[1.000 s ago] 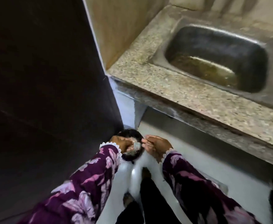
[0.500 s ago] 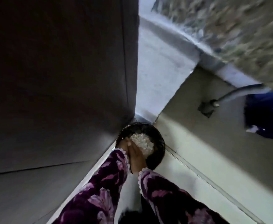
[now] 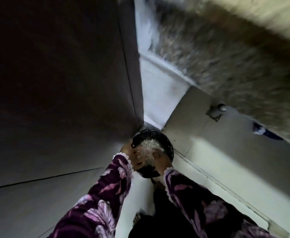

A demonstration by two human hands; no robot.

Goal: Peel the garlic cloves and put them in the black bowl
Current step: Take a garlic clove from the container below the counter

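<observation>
A black bowl (image 3: 165, 140) stands on the pale floor in the corner beside a dark cabinet. A whitish heap of garlic (image 3: 150, 143) lies inside it. My left hand (image 3: 128, 154) is over the bowl's left rim and my right hand (image 3: 160, 160) over its near right side. The two hands meet above the near half of the bowl, with a pale blurred patch between their fingertips. Motion blur hides whether the fingers pinch a clove. Purple flowered sleeves cover both forearms.
The dark cabinet side (image 3: 63, 91) fills the left. A speckled stone counter (image 3: 226, 54) overhangs at the upper right, with a pale wall (image 3: 158, 93) below it. A pipe fitting (image 3: 217, 111) sticks out of the wall. My dark-clad legs (image 3: 158, 212) are below the bowl.
The camera has tilted down and swung left; the sink has left the view. Both hands have dropped from pinching a clove above the bowl to lie close together over it.
</observation>
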